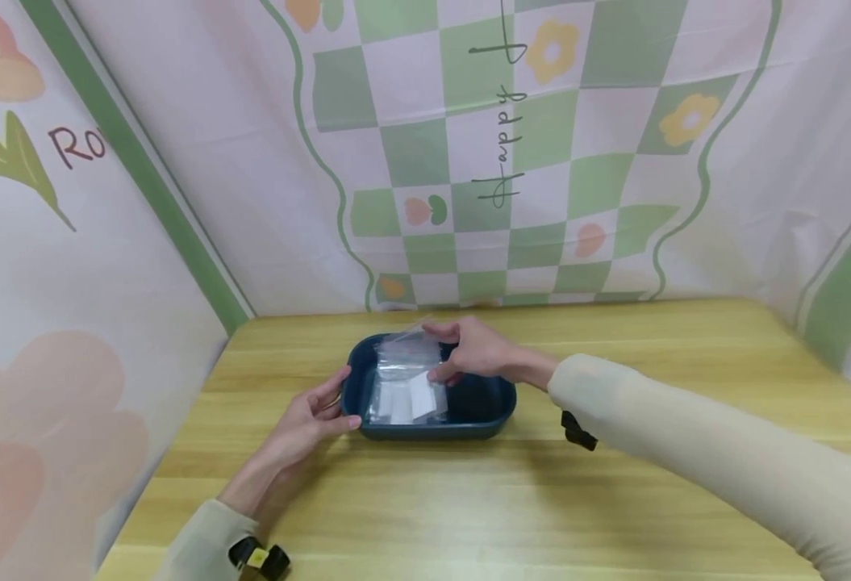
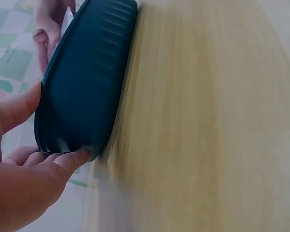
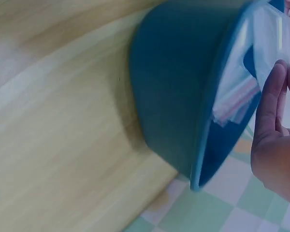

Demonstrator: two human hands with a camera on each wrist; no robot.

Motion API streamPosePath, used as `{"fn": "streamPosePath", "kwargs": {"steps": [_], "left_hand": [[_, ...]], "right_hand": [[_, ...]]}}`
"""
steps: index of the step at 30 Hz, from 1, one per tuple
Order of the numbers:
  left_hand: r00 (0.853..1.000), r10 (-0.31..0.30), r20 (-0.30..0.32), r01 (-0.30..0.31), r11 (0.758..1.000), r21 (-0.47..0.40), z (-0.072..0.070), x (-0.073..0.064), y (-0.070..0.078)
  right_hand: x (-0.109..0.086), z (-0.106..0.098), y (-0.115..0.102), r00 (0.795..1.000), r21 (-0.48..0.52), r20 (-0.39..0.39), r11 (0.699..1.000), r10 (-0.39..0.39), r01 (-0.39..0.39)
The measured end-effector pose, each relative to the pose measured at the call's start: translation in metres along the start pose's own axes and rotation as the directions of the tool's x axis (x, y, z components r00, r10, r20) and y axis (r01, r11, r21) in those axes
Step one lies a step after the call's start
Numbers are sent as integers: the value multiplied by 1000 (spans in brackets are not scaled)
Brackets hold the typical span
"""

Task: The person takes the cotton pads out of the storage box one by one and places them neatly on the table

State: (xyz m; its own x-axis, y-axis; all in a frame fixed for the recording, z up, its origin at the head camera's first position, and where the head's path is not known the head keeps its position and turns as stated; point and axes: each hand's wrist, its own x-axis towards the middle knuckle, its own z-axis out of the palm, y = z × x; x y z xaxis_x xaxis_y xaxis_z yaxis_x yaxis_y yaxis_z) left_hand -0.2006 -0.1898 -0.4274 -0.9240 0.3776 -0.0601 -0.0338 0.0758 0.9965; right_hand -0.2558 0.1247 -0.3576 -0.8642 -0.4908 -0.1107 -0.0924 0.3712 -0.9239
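A dark blue plastic bin point(image 1: 432, 432) with rounded corners stands on the table. My left hand point(image 1: 312, 420) grips its left end, the thumb at the front rim and the fingers along the end wall, as the left wrist view also shows. Clear zip bags point(image 1: 402, 367) lean inside the left half of the bin, with white flat pieces point(image 1: 420, 395) showing in their lower part. Over the bin, my right hand point(image 1: 479, 349) pinches a clear bag point(image 3: 269, 41) between thumb and fingers. Another bag with a reddish zip strip point(image 3: 237, 104) lies beneath it in the right wrist view.
The wooden table point(image 1: 440, 508) extends around the bin on all sides. Behind it hangs a green and white checked cloth point(image 1: 479, 161), and a printed cloth point(image 1: 55, 266) with flowers runs along the left. Black bands point(image 1: 260, 558) are on both wrists.
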Motion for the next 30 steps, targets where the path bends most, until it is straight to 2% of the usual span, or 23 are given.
{"fn": "streamPosePath", "kwargs": {"steps": [9,18,25,30], "left_hand": [[1000,-6,-10,7,1000,8,0,1,3],[999,-24,-27,24,1000,15,1,0,0],[999,-28,-24,28,999,23,3,-1,0],[999,-31,-13,31,999,32,1,-3,0]], "right_hand": [[-18,-38,-11,1000,-42,-20,999,5,-6],[-42,-84,-17,1000,4,-1,1000,14,-14],[-67,-119,-3,1000,53,-12,998,-22,22],[-87,-139,14,1000,23,-25,1000,-10,10]]}}
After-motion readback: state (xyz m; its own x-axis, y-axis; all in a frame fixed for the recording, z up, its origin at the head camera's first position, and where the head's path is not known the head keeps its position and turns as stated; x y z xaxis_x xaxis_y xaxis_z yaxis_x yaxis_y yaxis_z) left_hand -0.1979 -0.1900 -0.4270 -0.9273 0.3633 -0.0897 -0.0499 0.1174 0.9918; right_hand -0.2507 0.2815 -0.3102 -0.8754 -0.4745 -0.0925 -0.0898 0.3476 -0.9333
